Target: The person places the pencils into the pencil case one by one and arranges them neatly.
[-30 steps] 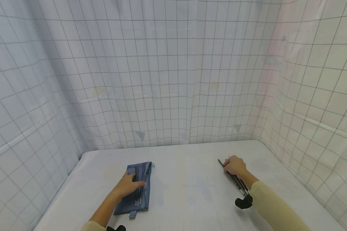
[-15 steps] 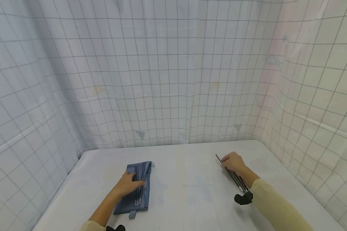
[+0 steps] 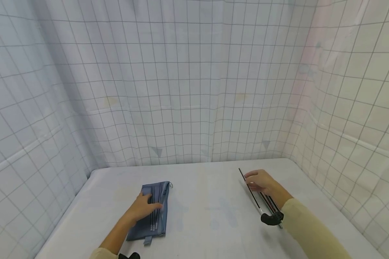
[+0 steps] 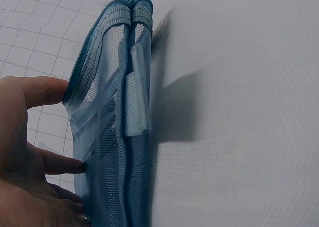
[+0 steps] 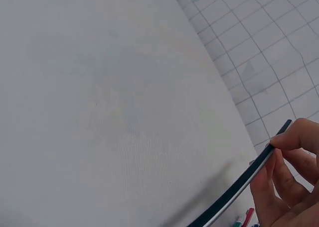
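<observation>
On the left of the table, my left hand (image 3: 142, 208) rests on a blue mesh zip pouch (image 3: 139, 230), fingers spread. Several dark pencils (image 3: 153, 220) show through the mesh. The left wrist view has the thumb (image 4: 47, 91) at the zipped edge of the pouch (image 4: 112, 182) and a finger touching the mesh. Over on the right, my right hand (image 3: 260, 181) pinches one slim black pencil (image 3: 252, 194) near its far end. This pencil (image 5: 234, 187) slants up from the table in the right wrist view. Under that hand lie several more pencils (image 3: 268, 203), partly hidden by the wrist.
A white cloth covers the table (image 3: 207, 216). Gridded white curtains (image 3: 188, 108) hang behind it and at both sides. A black wrist camera (image 3: 272, 218) sits at the right wrist, and another (image 3: 129, 256) at the left. A metal ring (image 3: 171, 185) hangs at the pouch's far corner.
My right hand has lifted one pencil apart from the bunch, moving it slightly left and away from me. The left hand and the pouch have stayed in place.
</observation>
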### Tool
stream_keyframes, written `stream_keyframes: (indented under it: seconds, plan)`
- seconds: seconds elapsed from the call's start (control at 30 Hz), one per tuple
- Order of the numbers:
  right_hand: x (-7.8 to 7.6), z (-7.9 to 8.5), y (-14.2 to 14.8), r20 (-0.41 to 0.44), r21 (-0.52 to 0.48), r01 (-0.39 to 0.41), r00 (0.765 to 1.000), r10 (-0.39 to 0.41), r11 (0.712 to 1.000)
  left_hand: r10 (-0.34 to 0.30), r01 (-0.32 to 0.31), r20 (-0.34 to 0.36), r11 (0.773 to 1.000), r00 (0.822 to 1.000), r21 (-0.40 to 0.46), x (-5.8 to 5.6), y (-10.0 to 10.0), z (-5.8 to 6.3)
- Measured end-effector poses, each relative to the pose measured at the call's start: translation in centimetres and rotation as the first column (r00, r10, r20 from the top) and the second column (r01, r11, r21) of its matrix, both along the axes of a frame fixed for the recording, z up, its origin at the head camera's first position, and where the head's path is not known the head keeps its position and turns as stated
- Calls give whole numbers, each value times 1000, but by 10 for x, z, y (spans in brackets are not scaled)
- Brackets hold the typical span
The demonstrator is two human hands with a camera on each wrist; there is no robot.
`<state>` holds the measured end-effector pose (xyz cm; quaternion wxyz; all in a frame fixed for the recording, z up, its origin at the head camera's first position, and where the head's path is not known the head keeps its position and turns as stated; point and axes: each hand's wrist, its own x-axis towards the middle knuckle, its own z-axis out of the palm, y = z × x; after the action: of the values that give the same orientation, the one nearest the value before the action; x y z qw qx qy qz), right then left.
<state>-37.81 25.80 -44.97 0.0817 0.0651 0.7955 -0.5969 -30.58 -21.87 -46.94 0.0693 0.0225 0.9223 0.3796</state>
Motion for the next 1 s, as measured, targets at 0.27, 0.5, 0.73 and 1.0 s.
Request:
stream_keyframes:
  seconds: [0.27,0.5,0.73,1.0]
  plan:
    - [-1,-2,-11,44,-123,26,999,-21,992,3,-3,6,1000,1000,-8,0,1,0]
    - [-4,-2,-20,46,-158,15,999,-8,987,2,-1,9,1000,1000,-8,-1,0,0]
    - [-4,-4,-32,50,-174,17,999,-9,985,2,-1,5,1000,1000,-8,0,1,1]
    - [-6,-8,-59,64,-184,31,998,-20,982,-6,6,9,1000,1000,-3,1,-1,2]
